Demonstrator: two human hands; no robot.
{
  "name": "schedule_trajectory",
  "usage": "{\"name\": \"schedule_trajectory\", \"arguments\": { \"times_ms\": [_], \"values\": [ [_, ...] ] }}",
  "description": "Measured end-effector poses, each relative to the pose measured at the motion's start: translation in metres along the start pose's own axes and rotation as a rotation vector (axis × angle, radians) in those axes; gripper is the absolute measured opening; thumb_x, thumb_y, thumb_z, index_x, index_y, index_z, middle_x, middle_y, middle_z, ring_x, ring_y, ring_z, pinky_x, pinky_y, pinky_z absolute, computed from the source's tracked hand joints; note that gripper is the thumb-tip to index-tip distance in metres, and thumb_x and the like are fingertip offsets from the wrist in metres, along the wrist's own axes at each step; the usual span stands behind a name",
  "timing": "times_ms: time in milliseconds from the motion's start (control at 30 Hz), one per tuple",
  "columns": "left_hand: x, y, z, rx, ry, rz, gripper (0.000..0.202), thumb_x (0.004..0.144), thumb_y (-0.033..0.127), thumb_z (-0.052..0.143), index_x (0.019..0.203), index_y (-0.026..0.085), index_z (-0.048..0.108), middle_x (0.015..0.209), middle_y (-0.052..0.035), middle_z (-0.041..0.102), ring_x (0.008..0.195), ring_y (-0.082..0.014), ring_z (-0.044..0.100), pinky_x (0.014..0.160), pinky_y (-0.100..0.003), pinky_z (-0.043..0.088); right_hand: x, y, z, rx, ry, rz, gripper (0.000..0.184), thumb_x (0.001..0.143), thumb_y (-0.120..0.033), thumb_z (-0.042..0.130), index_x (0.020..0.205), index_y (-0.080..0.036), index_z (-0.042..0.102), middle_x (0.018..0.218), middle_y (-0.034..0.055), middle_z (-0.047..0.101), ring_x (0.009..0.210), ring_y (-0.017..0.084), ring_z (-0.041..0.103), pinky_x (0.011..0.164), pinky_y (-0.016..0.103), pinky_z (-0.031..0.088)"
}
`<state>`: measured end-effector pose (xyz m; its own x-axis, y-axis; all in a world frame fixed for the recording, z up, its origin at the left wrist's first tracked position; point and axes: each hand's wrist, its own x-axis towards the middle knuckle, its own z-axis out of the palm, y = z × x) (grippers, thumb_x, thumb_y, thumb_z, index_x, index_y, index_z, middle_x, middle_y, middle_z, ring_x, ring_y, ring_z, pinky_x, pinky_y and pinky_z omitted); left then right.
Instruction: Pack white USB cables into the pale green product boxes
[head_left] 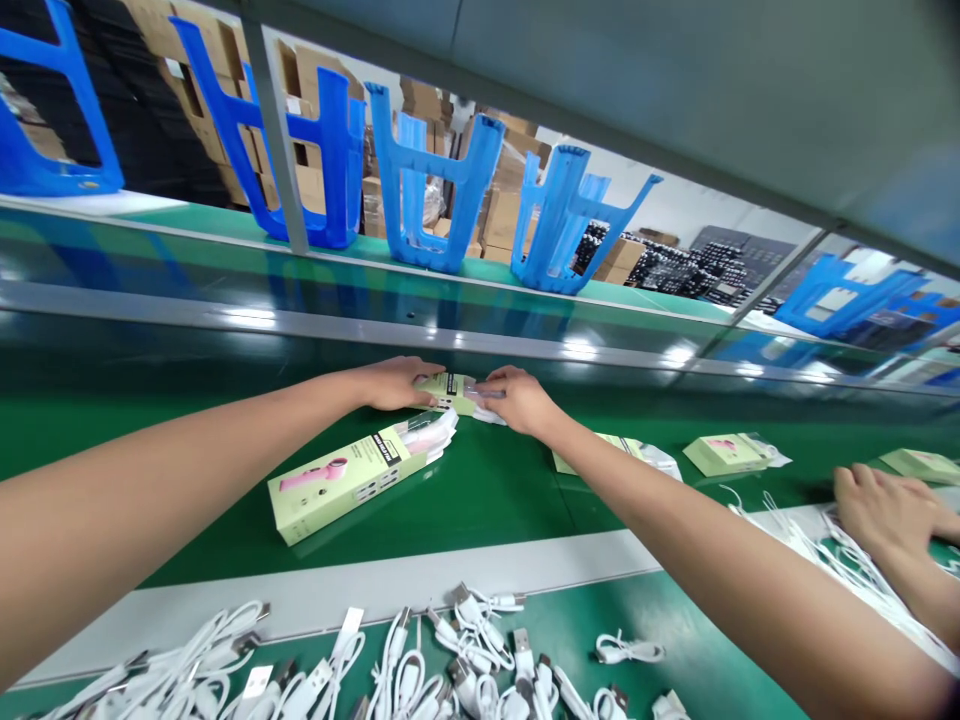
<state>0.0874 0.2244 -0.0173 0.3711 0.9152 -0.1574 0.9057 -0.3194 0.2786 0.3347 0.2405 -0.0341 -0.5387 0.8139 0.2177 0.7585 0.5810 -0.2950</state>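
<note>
Both my hands are on one pale green product box (450,384) lying at the far side of the green conveyor belt. My left hand (397,384) grips its left end, thumb in front and fingers behind. At the box's right end, where clear and white packaging sticks out, my right hand (517,398) pinches with fingers closed. Nearer to me lies another pale green box (337,482), printed with a pink device, its right end open and white wrapping poking out. A further green box (619,445) is partly hidden behind my right forearm.
Bundled white USB cables (480,660) lie in front on the near ledge. Another person's hand (892,515) rests by more white cables (817,555) at right. More boxes (727,453) sit along the belt. Upturned blue stools (439,190) stand on the ledge behind, under an overhead shelf (675,90).
</note>
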Motion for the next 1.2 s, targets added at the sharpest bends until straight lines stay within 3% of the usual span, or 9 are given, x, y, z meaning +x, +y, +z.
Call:
{"name": "schedule_trajectory", "arguments": {
  "times_ms": [267, 433, 567, 700, 767, 867, 967, 1100, 1200],
  "values": [
    [0.005, 0.006, 0.009, 0.008, 0.041, 0.01, 0.078, 0.081, 0.064, 0.05, 0.148, 0.026, 0.035, 0.145, -0.0098, 0.043, 0.127, -0.0317, 0.045, 0.104, -0.038, 0.037, -0.006, 0.011, 0.002, 0.189, 0.035, -0.125, 0.024, 0.087, -0.02, 0.063, 0.108, -0.02, 0.075, 0.118, 0.0079, 0.063, 0.112, 0.024, 0.058, 0.103, 0.033, 0.043],
    [0.009, 0.013, 0.014, 0.026, 0.07, 0.029, 0.074, 0.084, 0.06, 0.046, 0.148, 0.024, 0.034, 0.144, -0.01, 0.043, 0.129, -0.0295, 0.043, 0.105, -0.036, 0.036, -0.023, 0.009, 0.015, 0.383, 0.051, 0.06, 0.062, 0.085, -0.017, 0.059, 0.144, -0.018, 0.043, 0.147, 0.0089, 0.043, 0.139, 0.027, 0.035, 0.117, 0.043, 0.025],
    [0.006, 0.021, 0.012, 0.041, 0.053, 0.038, 0.074, 0.084, 0.062, 0.045, 0.148, 0.026, 0.035, 0.142, -0.0089, 0.046, 0.127, -0.0278, 0.045, 0.104, -0.035, 0.037, -0.04, 0.004, 0.003, 0.455, 0.108, 0.107, 0.066, 0.084, -0.015, 0.057, 0.147, -0.017, 0.036, 0.152, 0.0093, 0.034, 0.144, 0.025, 0.024, 0.12, 0.045, 0.018],
    [-0.008, 0.006, 0.003, 0.055, 0.035, 0.022, 0.085, 0.078, 0.078, 0.038, 0.144, 0.025, 0.038, 0.147, -0.0054, 0.041, 0.13, -0.0271, 0.042, 0.108, -0.037, 0.032, -0.113, 0.011, -0.048, 0.402, 0.311, 0.085, 0.033, 0.091, -0.018, 0.051, 0.121, -0.024, 0.063, 0.134, 0.0029, 0.057, 0.128, 0.021, 0.049, 0.113, 0.038, 0.035],
    [-0.01, -0.017, 0.001, 0.056, 0.042, -0.009, 0.109, 0.064, 0.094, 0.03, 0.143, 0.02, 0.039, 0.143, -0.0081, 0.045, 0.123, -0.0279, 0.047, 0.106, -0.039, 0.034, -0.168, 0.008, -0.073, 0.352, 0.117, 0.123, 0.025, 0.092, -0.019, 0.05, 0.108, -0.024, 0.069, 0.114, 0.0028, 0.067, 0.108, 0.019, 0.061, 0.099, 0.034, 0.047],
    [-0.003, -0.046, 0.005, 0.088, 0.046, -0.063, 0.132, 0.041, 0.106, 0.018, 0.141, 0.022, 0.04, 0.138, -0.004, 0.05, 0.116, -0.022, 0.052, 0.099, -0.03, 0.038, -0.241, -0.009, -0.089, 0.302, -0.261, 0.172, 0.027, 0.089, -0.023, 0.061, 0.116, -0.024, 0.066, 0.106, 0.0049, 0.064, 0.097, 0.019, 0.061, 0.09, 0.032, 0.05],
    [0.001, -0.046, 0.011, 0.135, 0.047, -0.095, 0.124, 0.049, 0.104, 0.016, 0.139, 0.021, 0.04, 0.134, -0.0049, 0.052, 0.113, -0.021, 0.054, 0.094, -0.027, 0.04, -0.275, -0.023, -0.082, 0.288, -0.347, 0.187, 0.025, 0.087, -0.025, 0.067, 0.112, -0.023, 0.066, 0.107, 0.0068, 0.057, 0.102, 0.021, 0.056, 0.091, 0.033, 0.048],
    [-0.008, -0.012, 0.018, 0.232, 0.074, -0.127, 0.081, 0.081, 0.079, 0.028, 0.136, 0.02, 0.039, 0.133, -0.0099, 0.053, 0.113, -0.0301, 0.053, 0.088, -0.038, 0.042, -0.261, -0.024, -0.071, 0.37, -0.236, 0.144, 0.006, 0.087, -0.018, 0.064, 0.093, -0.019, 0.065, 0.097, 0.0049, 0.059, 0.094, 0.019, 0.058, 0.087, 0.033, 0.049],
    [-0.012, 0.005, 0.023, 0.253, 0.115, -0.087, 0.071, 0.087, 0.072, 0.027, 0.133, 0.021, 0.043, 0.132, -0.0111, 0.054, 0.114, -0.0314, 0.053, 0.089, -0.04, 0.041, -0.219, -0.016, -0.071, 0.693, -0.154, 0.282, 0.025, 0.087, -0.022, 0.062, 0.112, -0.023, 0.06, 0.085, 0.0004, 0.059, 0.072, 0.016, 0.062, 0.067, 0.03, 0.054]
  ]
}}
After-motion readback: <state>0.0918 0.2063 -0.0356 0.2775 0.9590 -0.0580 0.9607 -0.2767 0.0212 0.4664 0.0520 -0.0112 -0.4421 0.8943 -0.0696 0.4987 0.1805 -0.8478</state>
